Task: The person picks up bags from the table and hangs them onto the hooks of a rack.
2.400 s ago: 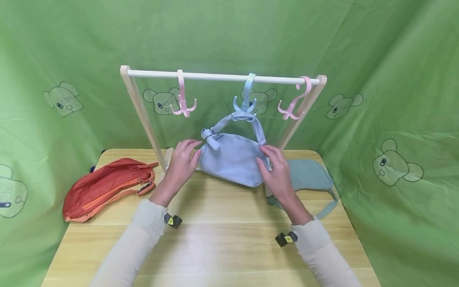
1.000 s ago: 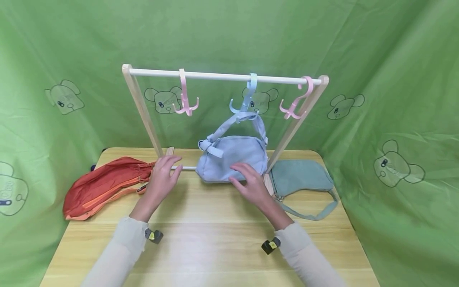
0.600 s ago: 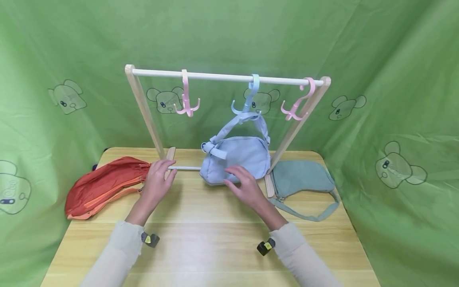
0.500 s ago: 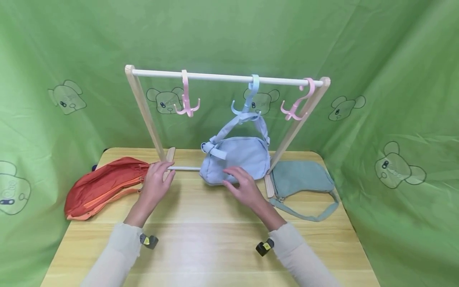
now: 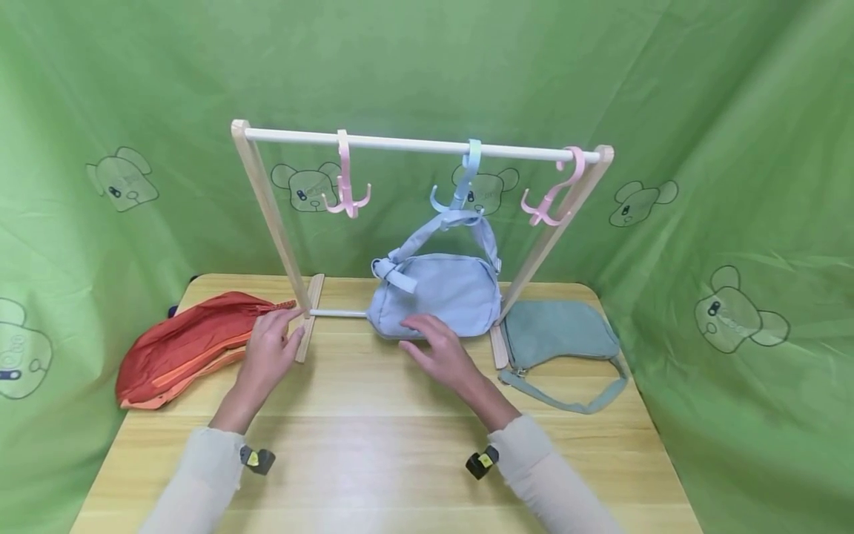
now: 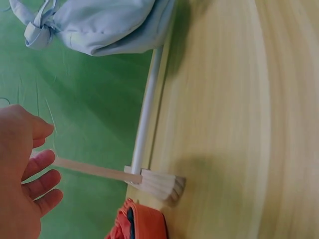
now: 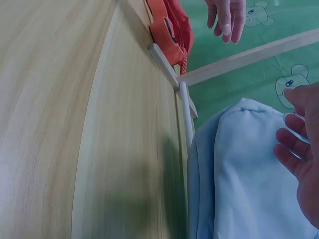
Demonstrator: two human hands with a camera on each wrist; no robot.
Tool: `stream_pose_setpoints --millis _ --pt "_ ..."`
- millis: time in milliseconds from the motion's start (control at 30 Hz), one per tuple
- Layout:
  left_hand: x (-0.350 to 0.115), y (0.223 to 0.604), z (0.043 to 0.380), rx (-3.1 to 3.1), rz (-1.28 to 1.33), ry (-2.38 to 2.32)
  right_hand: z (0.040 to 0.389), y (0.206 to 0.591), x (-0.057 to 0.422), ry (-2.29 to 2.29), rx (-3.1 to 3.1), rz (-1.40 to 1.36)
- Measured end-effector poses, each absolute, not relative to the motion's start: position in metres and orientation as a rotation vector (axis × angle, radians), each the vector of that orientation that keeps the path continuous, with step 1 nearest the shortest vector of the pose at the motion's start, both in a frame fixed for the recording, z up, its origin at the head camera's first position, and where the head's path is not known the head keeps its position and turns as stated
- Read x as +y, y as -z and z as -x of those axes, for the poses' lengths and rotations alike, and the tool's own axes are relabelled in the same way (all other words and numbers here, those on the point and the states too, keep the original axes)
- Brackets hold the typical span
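Note:
A light blue shoulder bag (image 5: 440,293) hangs by its strap from the blue hook (image 5: 465,182) on the rack's white rail. My right hand (image 5: 440,352) is in front of the bag's lower part, fingers loosely bent and holding nothing; in the right wrist view a gap appears between fingers and fabric, though contact is hard to judge. My left hand (image 5: 270,348) hovers near the rack's left foot and the red bag (image 5: 193,348), its fingers relaxed around nothing. In the left wrist view the left fingers (image 6: 42,186) stand apart from the blue bag (image 6: 109,25).
Pink hooks hang left (image 5: 345,185) and right (image 5: 552,193) on the rail (image 5: 407,144). A grey-green bag (image 5: 560,330) lies at the table's right. The rack's wooden uprights (image 5: 270,215) stand on the wooden table (image 5: 373,452), before green curtains (image 5: 414,59).
Both hands have drawn back from the blue bag's sides; the left moved left toward the red bag, the right shifted left and down. The bag now hangs by itself, turned slightly.

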State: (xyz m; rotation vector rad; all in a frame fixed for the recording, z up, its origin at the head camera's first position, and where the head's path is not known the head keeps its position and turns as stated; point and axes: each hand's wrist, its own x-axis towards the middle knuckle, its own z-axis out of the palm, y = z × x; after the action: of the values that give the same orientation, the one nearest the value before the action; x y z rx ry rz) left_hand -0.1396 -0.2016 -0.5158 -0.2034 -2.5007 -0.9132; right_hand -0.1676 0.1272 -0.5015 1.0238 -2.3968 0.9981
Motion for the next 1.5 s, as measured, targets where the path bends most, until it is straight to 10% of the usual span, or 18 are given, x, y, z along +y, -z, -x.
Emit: stream_pose_setpoints --millis 1500 --pt "-0.275 0.549 0.107 -2.704 0.075 0.757 0.168 0.526 0.079 -0.835 -2.462 -1.172"
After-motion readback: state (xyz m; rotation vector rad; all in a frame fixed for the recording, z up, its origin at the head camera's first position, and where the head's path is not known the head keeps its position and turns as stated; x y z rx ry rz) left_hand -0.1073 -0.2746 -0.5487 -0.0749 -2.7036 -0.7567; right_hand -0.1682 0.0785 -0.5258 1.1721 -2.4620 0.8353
